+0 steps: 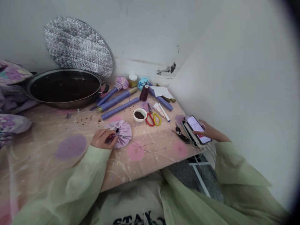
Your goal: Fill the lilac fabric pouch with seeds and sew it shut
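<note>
My left hand (103,139) has its fingers pinched at the gathered middle of a round, lilac patterned cloth piece (125,134), which lies on the table. Something small and dark shows at the gathers; the fingers partly hide it. A thin thread (150,151) trails from the cloth to the right. At the table's right corner, my right hand (208,130) grips a phone (196,124) with a lit screen, the thumb lying across its face. Beneath the phone is another flat, dark-edged object. Black-handled thread snips (180,134) lie just left of it.
A white bowl (140,120) of dark grains stands beyond the cloth, beside red-and-yellow-handled scissors (153,119). Behind are a dark thread cone (144,93), purple-wrapped sticks (120,107) and a lidded jar (132,82). A large pan (70,104) sits back left, against the wall.
</note>
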The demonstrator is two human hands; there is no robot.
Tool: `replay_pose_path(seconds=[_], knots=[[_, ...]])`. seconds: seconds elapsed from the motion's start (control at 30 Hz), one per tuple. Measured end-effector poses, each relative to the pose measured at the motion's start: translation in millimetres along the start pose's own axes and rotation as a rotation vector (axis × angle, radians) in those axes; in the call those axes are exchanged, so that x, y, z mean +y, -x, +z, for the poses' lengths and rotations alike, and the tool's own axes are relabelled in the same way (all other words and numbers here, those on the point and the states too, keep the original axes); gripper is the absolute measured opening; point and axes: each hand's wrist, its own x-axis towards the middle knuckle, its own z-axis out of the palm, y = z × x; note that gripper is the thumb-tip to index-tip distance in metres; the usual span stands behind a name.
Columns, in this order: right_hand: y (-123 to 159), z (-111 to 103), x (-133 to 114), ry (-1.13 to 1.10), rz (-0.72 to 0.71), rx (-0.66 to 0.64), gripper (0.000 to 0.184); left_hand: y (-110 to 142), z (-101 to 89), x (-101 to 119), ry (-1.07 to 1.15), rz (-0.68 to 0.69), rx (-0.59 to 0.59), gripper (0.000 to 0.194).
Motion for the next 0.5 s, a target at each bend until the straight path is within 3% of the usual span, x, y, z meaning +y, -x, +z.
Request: replay_pose_path(seconds=[0.07, 0.27, 0.5], knots=[[2, 2, -6, 0.053, -0.028, -0.009, 0.09, 0, 0.4, 0, -0.003, -0.003, -0.002, 0.012], [-8, -16, -17, 0.126, 0.126, 0.115, 0.108, 0, -0.1, 2, 0.001, -0.021, 0.001, 0.013], [-70, -33, -36, 0.066, 0.105, 0.095, 0.115, 1, 1.7, -1, -0.002, 0.006, -0.005, 0.011]])
